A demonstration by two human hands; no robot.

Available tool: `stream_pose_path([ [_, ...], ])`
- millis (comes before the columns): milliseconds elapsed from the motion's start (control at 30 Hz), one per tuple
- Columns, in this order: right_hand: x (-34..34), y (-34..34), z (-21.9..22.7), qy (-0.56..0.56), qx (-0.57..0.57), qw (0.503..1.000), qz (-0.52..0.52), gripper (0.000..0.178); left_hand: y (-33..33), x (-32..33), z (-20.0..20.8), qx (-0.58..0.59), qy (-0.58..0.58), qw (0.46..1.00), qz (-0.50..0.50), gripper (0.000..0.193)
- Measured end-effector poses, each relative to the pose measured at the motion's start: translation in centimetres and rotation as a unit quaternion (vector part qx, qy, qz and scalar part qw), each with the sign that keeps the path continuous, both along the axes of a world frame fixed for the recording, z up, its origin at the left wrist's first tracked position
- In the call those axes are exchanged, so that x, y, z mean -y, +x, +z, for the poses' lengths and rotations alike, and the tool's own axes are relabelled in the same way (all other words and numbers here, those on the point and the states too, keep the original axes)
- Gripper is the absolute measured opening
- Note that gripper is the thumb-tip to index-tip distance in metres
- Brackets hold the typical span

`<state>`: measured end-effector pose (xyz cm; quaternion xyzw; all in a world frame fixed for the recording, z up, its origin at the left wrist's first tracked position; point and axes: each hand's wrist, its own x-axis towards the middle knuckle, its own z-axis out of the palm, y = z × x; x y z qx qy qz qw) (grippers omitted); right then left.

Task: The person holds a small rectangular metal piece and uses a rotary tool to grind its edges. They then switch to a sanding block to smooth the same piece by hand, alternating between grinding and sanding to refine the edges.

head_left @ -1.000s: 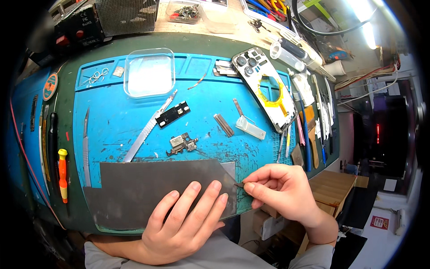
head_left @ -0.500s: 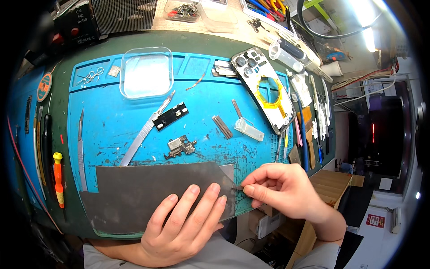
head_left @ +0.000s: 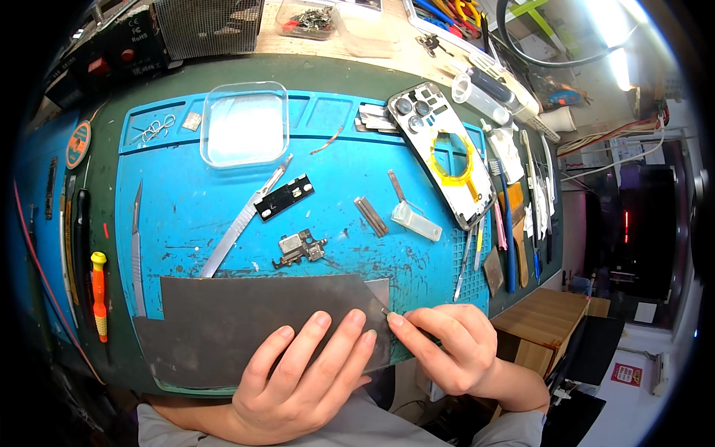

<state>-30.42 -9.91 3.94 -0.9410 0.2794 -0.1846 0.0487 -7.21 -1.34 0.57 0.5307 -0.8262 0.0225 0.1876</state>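
Observation:
A dark grey matte sheet (head_left: 261, 309) lies along the front of the blue work mat (head_left: 320, 201). Flat across its right half rests my left hand (head_left: 302, 380), palm down with the fingers stretched out. At the sheet's right edge, my right hand (head_left: 450, 346) has its fingers drawn together. Its fingertips meet a tiny dark piece (head_left: 384, 311), too small to name. A lighter grey corner (head_left: 380, 287) shows beside the sheet's cut edge. Above the sheet are a small metal-and-black phone part (head_left: 299, 247), a scalpel (head_left: 242, 223) and a black plate with slots (head_left: 283, 197).
A clear square dish (head_left: 244, 125) sits at the back of the mat. To the right lie an opened phone housing (head_left: 439, 153), a clear plastic piece (head_left: 415, 222) and thin dark strips (head_left: 370, 216). An orange screwdriver (head_left: 98, 290) lies at far left; brushes and tools line the right side.
My right hand has shifted slightly left, its fingertips now closer to the sheet's slanted edge, and its grip has changed. My left hand stays in place. The view has moved slightly.

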Motion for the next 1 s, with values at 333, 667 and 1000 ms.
stream_pose_path([
  [333,-0.4,-0.3,-0.5,0.033,0.007,0.999,-0.017,0.051,0.1,-0.2,-0.2,-0.012,0.000,1.000,0.001,0.042],
  [667,-0.6,0.0,-0.4,0.069,0.022,0.997,-0.039,0.052,0.0,-0.1,0.1,-0.008,0.006,1.000,0.000,0.042],
  [1000,-0.7,0.2,-0.4,0.080,0.073,0.991,-0.079,0.047,0.4,-0.3,0.3,-0.044,0.021,0.999,-0.005,0.043],
])
